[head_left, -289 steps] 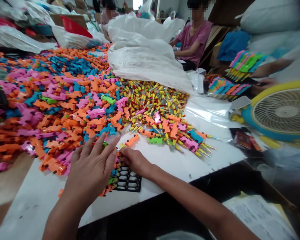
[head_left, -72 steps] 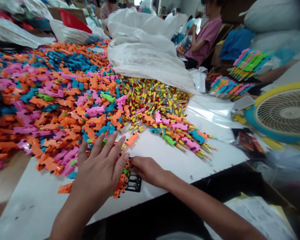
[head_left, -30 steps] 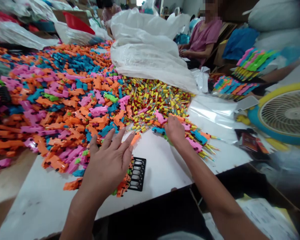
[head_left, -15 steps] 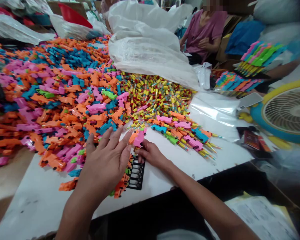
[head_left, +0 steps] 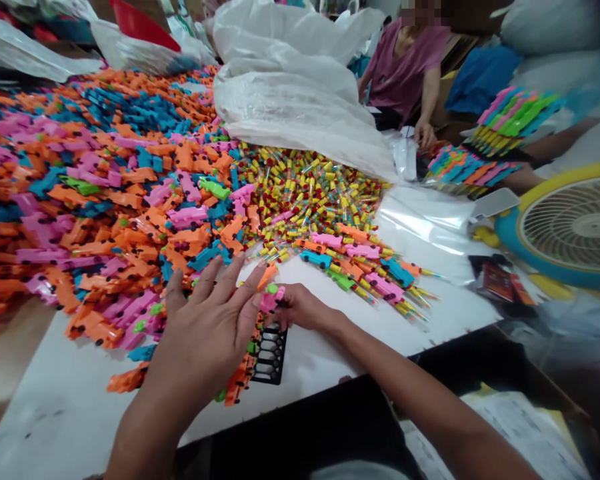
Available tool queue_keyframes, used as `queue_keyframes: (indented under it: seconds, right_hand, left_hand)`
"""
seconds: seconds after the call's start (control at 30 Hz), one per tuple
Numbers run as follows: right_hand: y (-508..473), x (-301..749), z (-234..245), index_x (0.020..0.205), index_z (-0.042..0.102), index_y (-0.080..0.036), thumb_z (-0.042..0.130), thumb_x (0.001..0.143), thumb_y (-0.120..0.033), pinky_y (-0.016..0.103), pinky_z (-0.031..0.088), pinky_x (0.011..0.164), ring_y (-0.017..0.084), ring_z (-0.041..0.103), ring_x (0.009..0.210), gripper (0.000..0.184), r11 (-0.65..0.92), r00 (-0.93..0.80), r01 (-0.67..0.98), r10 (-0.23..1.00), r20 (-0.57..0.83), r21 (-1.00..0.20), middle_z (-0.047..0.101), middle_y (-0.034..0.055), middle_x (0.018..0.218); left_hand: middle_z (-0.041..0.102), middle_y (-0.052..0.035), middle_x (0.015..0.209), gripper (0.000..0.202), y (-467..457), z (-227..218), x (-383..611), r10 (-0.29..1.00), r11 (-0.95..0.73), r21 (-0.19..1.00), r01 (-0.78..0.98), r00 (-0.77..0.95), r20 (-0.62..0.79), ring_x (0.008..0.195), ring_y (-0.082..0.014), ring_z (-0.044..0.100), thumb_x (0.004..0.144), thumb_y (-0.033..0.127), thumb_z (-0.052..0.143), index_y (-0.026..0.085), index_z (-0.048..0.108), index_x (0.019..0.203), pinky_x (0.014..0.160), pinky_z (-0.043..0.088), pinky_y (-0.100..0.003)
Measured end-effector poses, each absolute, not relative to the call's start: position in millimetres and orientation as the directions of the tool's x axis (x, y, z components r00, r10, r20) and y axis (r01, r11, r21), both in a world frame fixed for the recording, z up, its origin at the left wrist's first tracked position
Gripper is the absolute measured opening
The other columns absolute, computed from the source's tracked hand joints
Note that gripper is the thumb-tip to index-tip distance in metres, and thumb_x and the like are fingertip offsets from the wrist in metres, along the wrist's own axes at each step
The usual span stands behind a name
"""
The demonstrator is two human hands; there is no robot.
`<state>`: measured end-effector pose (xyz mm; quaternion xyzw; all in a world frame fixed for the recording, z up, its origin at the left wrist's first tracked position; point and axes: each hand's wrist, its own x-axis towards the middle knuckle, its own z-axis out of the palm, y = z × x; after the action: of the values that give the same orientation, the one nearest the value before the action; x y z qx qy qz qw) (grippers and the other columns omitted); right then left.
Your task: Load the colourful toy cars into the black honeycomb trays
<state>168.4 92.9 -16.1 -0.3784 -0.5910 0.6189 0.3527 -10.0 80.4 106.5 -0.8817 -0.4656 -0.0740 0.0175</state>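
Observation:
My left hand (head_left: 207,327) is stretched out with its fingers apart, palm down, above the left side of a black slotted rack (head_left: 269,360). Orange and green toy cars (head_left: 240,379) stick out of the rack under this hand, which partly hides them. At the rack's far end, the bent fingers of my right hand (head_left: 304,308) pinch a pink toy car (head_left: 271,300). Its lower part is hidden by the fingers. Several slots on the rack's right side show no cars.
A heap of colourful toy cars (head_left: 135,193) covers the left. Yellow-capped clear tubes (head_left: 310,190) lie behind the hands, beneath a white sack (head_left: 290,87). Car-topped sticks (head_left: 365,267) lie to the right. A fan (head_left: 580,227) and a person in pink (head_left: 405,67) are beyond.
My right hand has brought the pink car down and slightly left, toward the rack. My left hand stays spread. The other person's hand has reached down toward the table.

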Motion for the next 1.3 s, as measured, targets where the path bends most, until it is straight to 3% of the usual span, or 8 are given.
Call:
queue_keyframes:
  seconds: [0.5,0.63,0.77,0.87,0.93,1.1,1.2,1.3]
  right_hand:
    - [110.4,169.1,-16.5,0.089,0.063,-0.017,0.060,0.081,-0.012,0.014,0.041,0.041,0.004,0.050,0.041,0.010,0.035,-0.594,0.108,0.804,-0.037,-0.994,0.065,-0.0058,0.073]
    - [95.1,175.5,-3.7,0.092,0.065,-0.019,0.057,0.087,-0.015,0.017,0.047,0.055,0.010,0.062,0.065,0.010,0.221,-0.489,0.276,0.870,0.061,-0.935,0.067,-0.0026,0.082]
    - [83.1,209.4,11.3,0.098,0.062,-0.016,0.063,0.087,-0.025,0.028,0.048,0.074,0.021,0.062,0.093,0.014,0.023,0.051,0.837,0.991,0.121,-0.547,0.064,0.0101,0.105]
    - [82.3,236.3,17.1,0.104,0.059,-0.011,0.065,0.085,-0.025,0.031,0.046,0.069,0.026,0.062,0.089,0.024,-0.255,0.271,0.950,0.960,0.067,-0.179,0.060,0.0170,0.110]
    - [82.0,245.2,18.3,0.102,0.058,-0.011,0.061,0.087,-0.021,0.032,0.045,0.068,0.026,0.063,0.087,0.018,-0.243,0.248,0.962,0.969,0.025,-0.121,0.060,0.0167,0.109]
    - [63.3,227.4,14.7,0.090,0.055,-0.018,0.057,0.090,-0.024,0.031,0.046,0.071,0.019,0.062,0.078,0.007,-0.052,0.120,0.791,0.990,0.071,-0.610,0.063,0.0059,0.089]
    - [36.4,197.4,5.9,0.094,0.052,-0.020,0.055,0.090,-0.032,0.028,0.049,0.062,0.014,0.060,0.059,0.013,-0.053,-0.079,0.265,0.994,-0.077,-0.963,0.061,-0.0025,0.069]
    - [9.0,168.7,-6.7,0.094,0.052,-0.019,0.060,0.086,-0.038,0.027,0.051,0.058,0.013,0.061,0.058,0.022,-0.173,-0.308,-0.132,0.943,-0.126,-0.976,0.063,-0.0014,0.070]
  left_hand:
    - [0.032,-0.0025,0.154,0.055,83.3,106.6,-12.0,0.772,-0.629,0.004,0.777,0.624,0.126,0.139,-0.0377,0.032,0.094,0.057,0.022,0.039,0.027,0.146,0.106,0.019,-0.071]
    - [0.033,0.0015,0.153,0.047,81.3,107.4,-12.6,0.788,-0.610,0.004,0.792,0.607,0.105,0.135,-0.0357,0.040,0.096,0.053,0.024,0.043,0.038,0.140,0.105,0.019,-0.071]
    - [0.033,0.0030,0.153,0.047,79.6,108.7,-9.4,0.798,-0.597,0.022,0.802,0.591,0.117,0.135,-0.0325,0.040,0.096,0.051,0.023,0.041,0.041,0.138,0.108,0.018,-0.069]
    - [0.035,0.0019,0.152,0.049,79.7,109.4,-8.4,0.802,-0.594,0.035,0.804,0.588,0.108,0.135,-0.0324,0.039,0.096,0.053,0.023,0.038,0.039,0.140,0.109,0.016,-0.070]
    - [0.036,0.0004,0.152,0.052,79.3,109.2,-10.2,0.802,-0.593,0.035,0.804,0.587,0.113,0.137,-0.0343,0.037,0.095,0.055,0.023,0.037,0.037,0.142,0.108,0.017,-0.070]
    - [0.033,-0.0067,0.154,0.062,72.0,108.4,-16.2,0.789,-0.591,-0.007,0.806,0.580,0.202,0.143,-0.0378,0.022,0.092,0.062,0.019,0.031,0.041,0.141,0.109,0.015,-0.069]
    - [0.033,-0.0076,0.154,0.062,67.0,108.1,-14.2,0.785,-0.600,-0.007,0.800,0.590,0.190,0.142,-0.0352,0.025,0.093,0.060,0.019,0.030,0.037,0.144,0.111,0.014,-0.067]
    - [0.033,-0.0064,0.154,0.059,65.8,107.0,-11.0,0.790,-0.597,-0.006,0.802,0.590,0.168,0.142,-0.0341,0.027,0.095,0.055,0.018,0.028,0.036,0.144,0.112,0.014,-0.065]
